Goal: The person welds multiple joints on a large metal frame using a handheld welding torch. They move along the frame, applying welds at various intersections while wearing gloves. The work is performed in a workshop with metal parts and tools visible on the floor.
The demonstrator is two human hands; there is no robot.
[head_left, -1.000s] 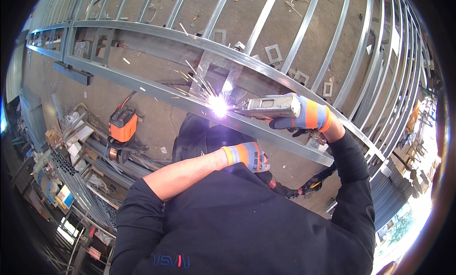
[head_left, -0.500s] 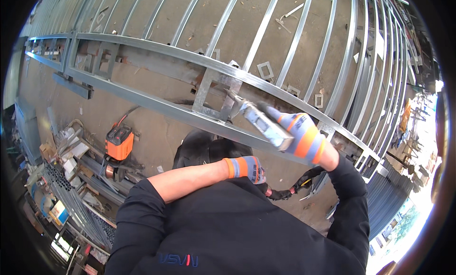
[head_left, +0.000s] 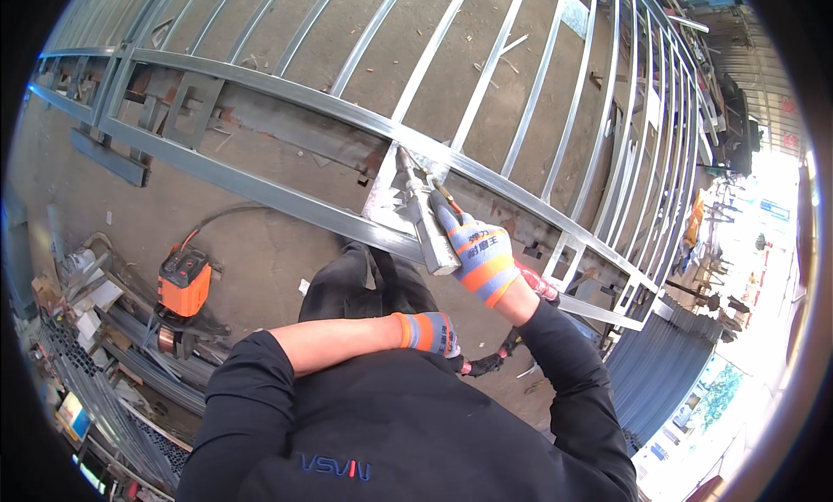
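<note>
The silver box-bodied welding torch (head_left: 432, 237) has swung more upright, tip near twelve o'clock's shiny steel rail (head_left: 473, 168); my striped-gloved right hand (head_left: 479, 257) grips it. My left hand's (head_left: 429, 333) fingers: can't tell. Probably positioning; next calls for steadiness.

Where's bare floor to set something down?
Floor between the orange machine and the person's legs, bar one white scrap. Crowded: lower left, with stacked tubes, and around the right hand and its handheld tool.
</note>
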